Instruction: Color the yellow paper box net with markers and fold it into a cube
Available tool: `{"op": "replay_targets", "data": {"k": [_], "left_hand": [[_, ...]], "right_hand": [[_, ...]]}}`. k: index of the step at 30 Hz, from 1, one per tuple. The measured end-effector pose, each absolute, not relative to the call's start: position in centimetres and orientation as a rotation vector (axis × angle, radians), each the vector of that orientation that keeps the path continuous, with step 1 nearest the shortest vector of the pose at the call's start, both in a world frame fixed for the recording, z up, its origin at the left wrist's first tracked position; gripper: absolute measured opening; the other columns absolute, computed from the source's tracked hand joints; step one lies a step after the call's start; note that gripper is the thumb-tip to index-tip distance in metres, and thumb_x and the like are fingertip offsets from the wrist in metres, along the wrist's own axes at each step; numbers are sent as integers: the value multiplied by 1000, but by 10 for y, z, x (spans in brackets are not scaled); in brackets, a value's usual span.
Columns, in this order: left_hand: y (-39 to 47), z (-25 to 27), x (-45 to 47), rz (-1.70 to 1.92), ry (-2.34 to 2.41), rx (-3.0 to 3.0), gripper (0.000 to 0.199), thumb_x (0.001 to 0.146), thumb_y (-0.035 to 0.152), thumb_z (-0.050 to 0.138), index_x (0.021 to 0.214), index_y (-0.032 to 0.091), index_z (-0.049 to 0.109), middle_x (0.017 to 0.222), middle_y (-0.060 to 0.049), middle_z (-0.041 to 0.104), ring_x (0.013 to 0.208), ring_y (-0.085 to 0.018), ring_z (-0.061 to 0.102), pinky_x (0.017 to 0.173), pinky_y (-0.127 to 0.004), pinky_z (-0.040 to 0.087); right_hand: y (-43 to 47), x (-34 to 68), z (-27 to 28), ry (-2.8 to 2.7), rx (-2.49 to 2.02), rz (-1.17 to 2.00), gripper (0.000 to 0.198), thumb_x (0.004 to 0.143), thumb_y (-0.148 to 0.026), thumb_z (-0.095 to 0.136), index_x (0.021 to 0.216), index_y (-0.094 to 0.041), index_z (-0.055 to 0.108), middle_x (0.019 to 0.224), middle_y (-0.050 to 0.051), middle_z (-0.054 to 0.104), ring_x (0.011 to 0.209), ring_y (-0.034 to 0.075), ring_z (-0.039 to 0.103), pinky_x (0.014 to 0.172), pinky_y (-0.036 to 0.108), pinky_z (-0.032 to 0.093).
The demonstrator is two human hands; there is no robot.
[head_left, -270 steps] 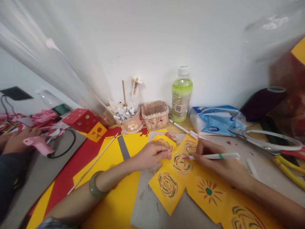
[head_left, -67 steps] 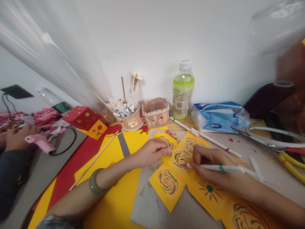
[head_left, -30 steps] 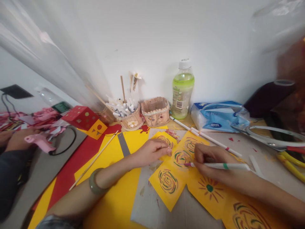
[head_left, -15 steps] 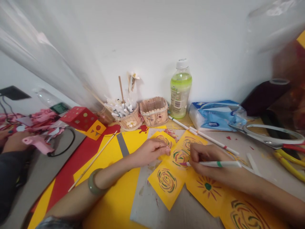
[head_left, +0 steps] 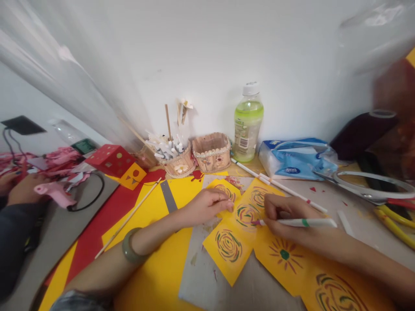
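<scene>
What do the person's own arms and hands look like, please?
The left hand wears a thin ring; a smooth green bangle circles that arm, and a greyish checked sleeve shows further up. The right hand and forearm show no jewellery or sleeve.

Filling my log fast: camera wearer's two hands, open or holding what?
Left hand: loosely open, palm down on the patterned yellow paper.
Right hand: closed, holding a white marker with a purple tip.

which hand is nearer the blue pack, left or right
Right. The right hand, holding a marker, is in front of the blue pack; the left hand is farther off, to the pack's left.
</scene>
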State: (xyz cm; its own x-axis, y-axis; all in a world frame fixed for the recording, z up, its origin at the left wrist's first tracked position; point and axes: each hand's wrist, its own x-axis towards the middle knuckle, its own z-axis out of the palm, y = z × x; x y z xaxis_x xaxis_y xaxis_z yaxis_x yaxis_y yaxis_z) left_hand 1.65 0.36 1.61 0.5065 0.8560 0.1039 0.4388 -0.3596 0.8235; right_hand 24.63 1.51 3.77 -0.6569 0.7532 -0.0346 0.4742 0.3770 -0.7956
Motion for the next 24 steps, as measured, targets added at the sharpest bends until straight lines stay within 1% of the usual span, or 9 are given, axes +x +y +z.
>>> {"op": "replay_targets", "data": {"k": [5,7,10,12,14,18,21,24], "left_hand": [[3,16,17,701,1074,1966,30,88,32,45,70,14,61,74,-3,60,76,-14,55,72,-24,42],[2,15,16,691,1079,1960,31,88,33,45,71,14,61,74,-3,61,76,-14,55,72,-24,42],[2,15,16,675,1089,1952,31,88,34,45,72,14,62,74,-3,61,76,-14,56,71,-24,42],[2,16,16,673,1094,1948,32,89,34,44,72,14,62,74,-4,62,76,-14,56,71,-24,43],[2,17,16,675,1094,1950,32,89,35,44,72,14,62,75,-4,62,77,-15,56,72,-25,43],[2,16,16,674,1100,1952,31,88,34,44,72,14,62,76,-4,62,78,-14,56,73,-25,43],[2,15,15,672,1101,1951,31,89,33,45,72,14,62,76,-3,62,78,-14,56,73,-24,43],[2,13,15,675,1094,1953,31,89,33,44,73,14,62,76,-3,62,77,-14,56,73,-24,43]], "right_hand": [[16,247,37,-2210,-1045,1265,25,75,-25,50,57,-21,33,56,-5,39,51,10,36,45,23,27],[20,251,40,-2060,-1077,1261,27,76,-31,52,57,-21,35,56,-5,39,51,10,36,45,23,26],[25,263,46,-1873,-1159,1167,33,82,-43,49,59,-20,41,54,-4,42,50,10,36,45,23,26],[27,270,49,-1870,-1197,1157,39,86,-49,42,60,-20,44,52,-4,43,48,10,36,45,24,25],[26,272,53,-1888,-1216,1179,38,86,-50,43,62,-20,45,51,-4,44,47,10,35,44,24,24],[21,263,56,-1860,-1173,1225,28,77,-41,57,64,-21,44,54,-5,44,48,9,36,43,22,25],[18,255,51,-1873,-1130,1319,25,72,-34,58,60,-21,40,53,-5,41,47,9,34,41,21,24],[18,255,44,-1897,-1127,1332,26,71,-30,57,58,-21,36,52,-6,37,45,8,32,40,21,23]]}}
